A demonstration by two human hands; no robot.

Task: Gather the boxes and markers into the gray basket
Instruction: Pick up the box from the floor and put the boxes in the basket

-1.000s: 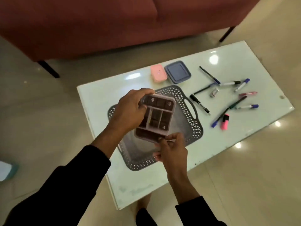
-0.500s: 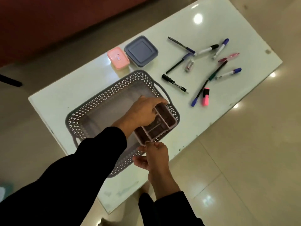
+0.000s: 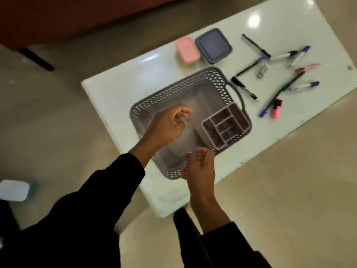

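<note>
The gray basket [image 3: 173, 88] lies on the white table. A divided box [image 3: 225, 125] with several compartments rests inside its right end. My left hand [image 3: 168, 125] hovers over the basket's middle, fingers loosely curled, holding nothing. My right hand [image 3: 200, 167] is at the basket's near rim, fingers bent and empty. A pink box [image 3: 187, 50] and a blue-gray box [image 3: 213, 45] sit behind the basket. Several pens and markers are scattered to the right, among them a black marker [image 3: 244, 88] and a pink highlighter [image 3: 276, 111].
A red sofa [image 3: 77, 16] with a dark leg stands beyond the table. A white and teal object [image 3: 15, 190] lies on the tiled floor at the left. The table's near edge [image 3: 166, 211] is close to my legs.
Both hands carried the divided box down into the basket's right end and let go of it. They have drawn back to the left and toward me. The camera view shifted.
</note>
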